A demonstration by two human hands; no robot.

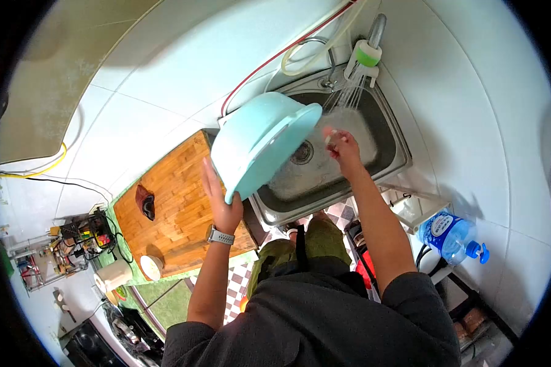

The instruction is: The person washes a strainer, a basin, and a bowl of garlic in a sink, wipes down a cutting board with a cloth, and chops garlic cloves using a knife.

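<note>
A light turquoise plastic basin [251, 137] is tipped on its side, its opening turned toward the sink. My left hand [222, 199], with a watch on the wrist, grips it by the lower left side; part of the fingers is hidden behind it. Over the stainless steel sink [382, 144] is my right hand [344, 150], its fingers curled in and slightly blurred. Something small and pale may be between them, but I cannot make it out. Water sprays from the green and white tap head [367, 56] into the sink, beyond my right hand. The drain [302, 153] shows between basin and hand.
A wooden board [183, 214] lies left of the sink, with a dark reddish-brown item [145, 202] and a small pale bowl [152, 266] on it. A blue-labelled pump bottle [450, 235] stands at the right. Tiled walls close in behind and to the right.
</note>
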